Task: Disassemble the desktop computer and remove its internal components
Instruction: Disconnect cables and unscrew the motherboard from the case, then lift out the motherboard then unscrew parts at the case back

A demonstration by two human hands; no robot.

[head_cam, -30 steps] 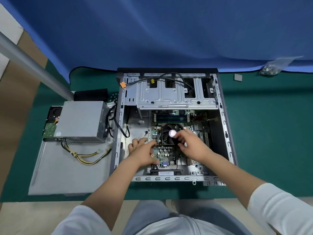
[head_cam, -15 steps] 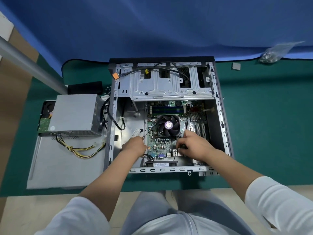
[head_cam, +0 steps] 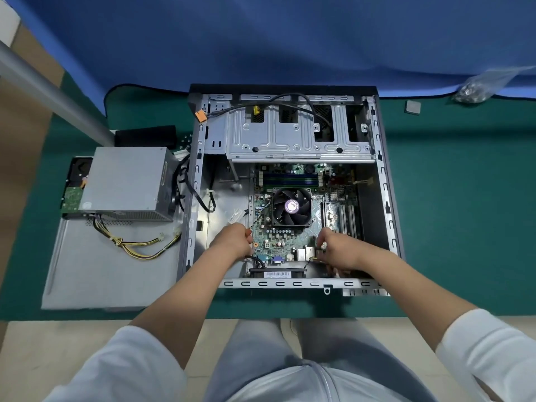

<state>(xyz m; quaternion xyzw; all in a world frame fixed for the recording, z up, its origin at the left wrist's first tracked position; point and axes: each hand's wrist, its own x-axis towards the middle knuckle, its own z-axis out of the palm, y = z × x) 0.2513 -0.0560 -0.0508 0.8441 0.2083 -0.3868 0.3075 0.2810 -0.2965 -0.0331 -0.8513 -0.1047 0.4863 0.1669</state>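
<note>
Open grey steel desktop computer case (head_cam: 290,181) lying on the green bench (head_cam: 452,216): left hand (head_cam: 232,242) grips the green motherboard's (head_cam: 278,242) left edge, fingers curled; right hand (head_cam: 338,250) pinches a small connector at its right corner. Black cooler fan (head_cam: 291,207) sits above; grey power supply (head_cam: 124,184) lies left.

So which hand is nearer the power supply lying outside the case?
Left. The left hand is at the motherboard's left edge, on the side facing the power supply. The right hand is at the board's near right corner, farther across the case.
</note>
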